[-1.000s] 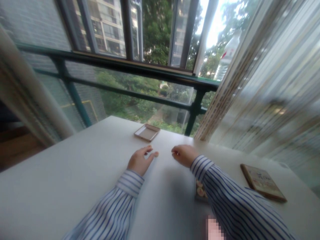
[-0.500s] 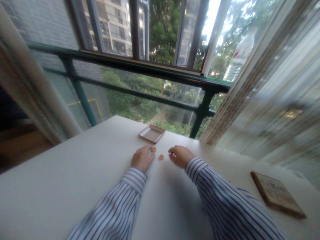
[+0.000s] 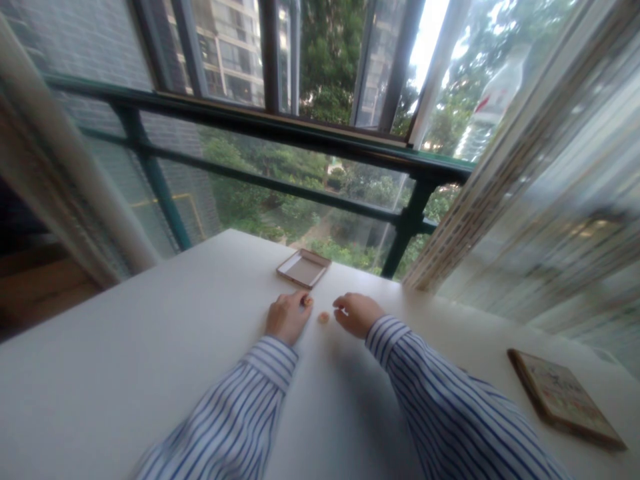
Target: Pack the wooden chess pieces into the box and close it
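My left hand (image 3: 289,317) pinches a small round wooden game piece (image 3: 309,302) between thumb and fingertips, a little above or at the tabletop. A second round wooden game piece (image 3: 323,318) lies flat on the white table (image 3: 165,347), in the gap between my hands. To its right is my right hand (image 3: 357,313), fingers curled and slightly apart, with nothing visible in them. Beyond my left hand sits a shallow square tray (image 3: 303,269), like a box half, with a brown rim. The marks on the pieces are too blurred to read.
A flat box or lid (image 3: 565,398) with a printed face lies at the table's right. Behind the table runs a dark green railing (image 3: 280,131) before the windows. A clear bottle (image 3: 493,107) stands on the right by the curtain (image 3: 555,220).
My left fingers have closed on the round piece beside them. My right hand has come slightly closer to the piece on the table. The view has shifted a little.
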`<state>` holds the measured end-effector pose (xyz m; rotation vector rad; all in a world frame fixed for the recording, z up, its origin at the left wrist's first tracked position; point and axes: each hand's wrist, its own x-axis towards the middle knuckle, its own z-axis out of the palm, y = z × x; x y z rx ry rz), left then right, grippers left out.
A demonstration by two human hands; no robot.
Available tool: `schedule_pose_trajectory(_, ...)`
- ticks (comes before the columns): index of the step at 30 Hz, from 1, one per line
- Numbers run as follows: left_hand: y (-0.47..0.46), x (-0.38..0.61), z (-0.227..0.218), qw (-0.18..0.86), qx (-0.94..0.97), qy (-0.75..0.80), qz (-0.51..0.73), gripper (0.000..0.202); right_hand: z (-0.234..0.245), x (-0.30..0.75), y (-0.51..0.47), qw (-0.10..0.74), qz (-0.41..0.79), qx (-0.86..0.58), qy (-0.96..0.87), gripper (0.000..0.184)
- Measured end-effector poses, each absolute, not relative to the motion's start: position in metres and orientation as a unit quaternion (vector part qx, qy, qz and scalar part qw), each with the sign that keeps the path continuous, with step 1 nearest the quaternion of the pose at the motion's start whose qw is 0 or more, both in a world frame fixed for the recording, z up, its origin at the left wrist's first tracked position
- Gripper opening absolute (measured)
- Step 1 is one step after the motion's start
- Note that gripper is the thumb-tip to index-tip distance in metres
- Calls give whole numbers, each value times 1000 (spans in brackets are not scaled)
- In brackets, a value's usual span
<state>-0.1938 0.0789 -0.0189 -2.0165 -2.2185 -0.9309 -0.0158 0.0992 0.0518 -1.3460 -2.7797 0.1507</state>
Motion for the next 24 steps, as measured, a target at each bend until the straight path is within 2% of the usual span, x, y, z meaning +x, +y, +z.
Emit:
schedule_pose_trajectory(6,77,-193,-15,-8,-642,-700,-313,23,53,-17,99,12,58,-441,-895,31)
schedule_pose_trajectory(24,65,-182,1,25,-652,-676,-343,25,63,8,92,56,56,-449,-890,30)
